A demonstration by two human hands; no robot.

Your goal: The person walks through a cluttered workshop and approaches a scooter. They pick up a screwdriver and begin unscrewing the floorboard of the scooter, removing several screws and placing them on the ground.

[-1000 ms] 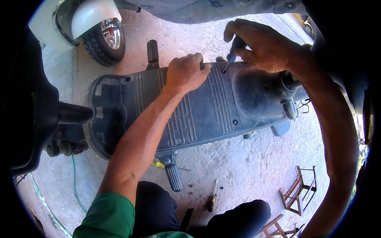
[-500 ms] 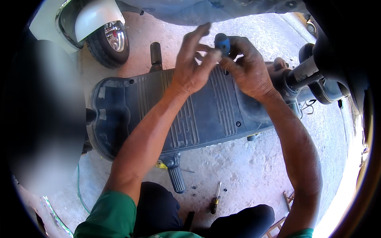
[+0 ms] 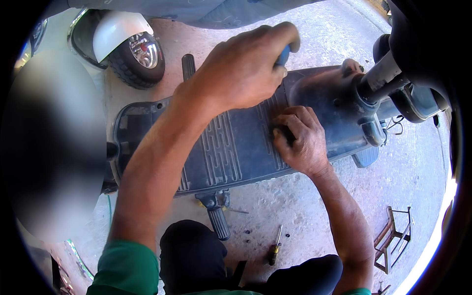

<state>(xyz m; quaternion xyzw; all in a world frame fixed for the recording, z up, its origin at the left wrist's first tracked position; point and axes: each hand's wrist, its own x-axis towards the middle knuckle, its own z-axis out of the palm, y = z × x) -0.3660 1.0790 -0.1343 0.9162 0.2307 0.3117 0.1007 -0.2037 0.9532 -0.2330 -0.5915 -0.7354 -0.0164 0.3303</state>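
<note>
A dark grey plastic scooter footboard (image 3: 253,152) with raised ribs lies across the middle. Above its far edge my left hand (image 3: 246,66) is closed around a blue-handled screwdriver (image 3: 282,56); only a bit of the handle shows and its shaft is hidden behind the hand. Nearer to me, my right hand (image 3: 305,140) rests on the right part of the footboard's ribs. Its fingers are curled in with the thumb against them, and a dark gap there hides whatever they pinch. An empty screw hole (image 3: 159,105) shows at the far left corner of the footboard.
On the floor near my knees lies another screwdriver (image 3: 276,248) beside several small dark pieces. Ribbed footpegs (image 3: 218,222) stick out from the footboard's sides. A white-fendered wheel (image 3: 142,56) stands far left, the steering column (image 3: 386,81) at right, a rusty metal frame (image 3: 392,238) lower right.
The blue handle was between both hands at the far edge. My left hand now wraps round it, further right; my right hand has left it and come nearer, down onto the footboard.
</note>
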